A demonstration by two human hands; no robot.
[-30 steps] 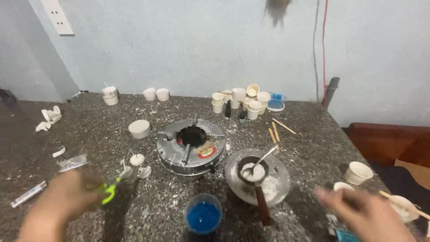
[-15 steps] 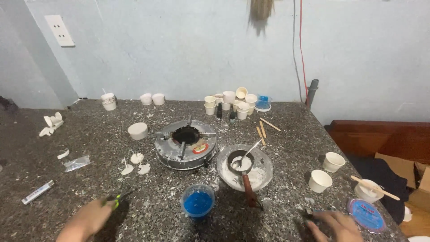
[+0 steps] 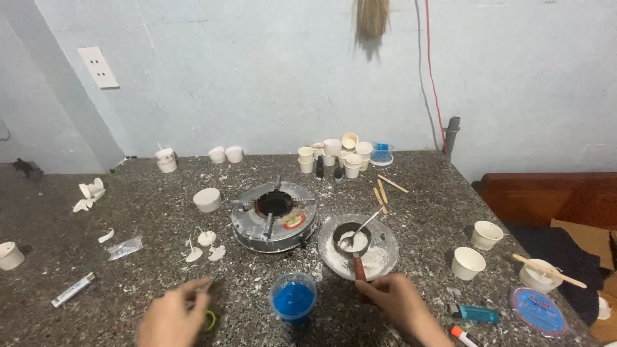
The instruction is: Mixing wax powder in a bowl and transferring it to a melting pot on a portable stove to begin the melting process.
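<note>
**Head view: both hands at the near edge of the speckled counter**

Head view, near to far. Left hand [image 3: 170,316] curled narrow around something with a green-yellow loop [image 3: 210,319]; what it is, cannot tell. Right hand [image 3: 398,305] closed on the red-brown handle [image 3: 359,268] of a small dark pot [image 3: 351,236], spoon inside, standing on a powder-covered metal plate [image 3: 379,257]. Blue cup [image 3: 293,301] stands between the hands.

Risk, as judged: a sideways pull on the handle could tip the pot and spill white powder, or an elbow could knock the blue cup.

Right of right hand: teal lighter [image 3: 474,313], round blue-and-red lid [image 3: 538,309], white paper cups [image 3: 468,263]. Left of left hand: white tube [image 3: 72,289]. Beyond: gas burner [image 3: 274,215], then clustered cups [image 3: 340,156] at the wall, white socket plate [image 3: 98,67] above.
</note>
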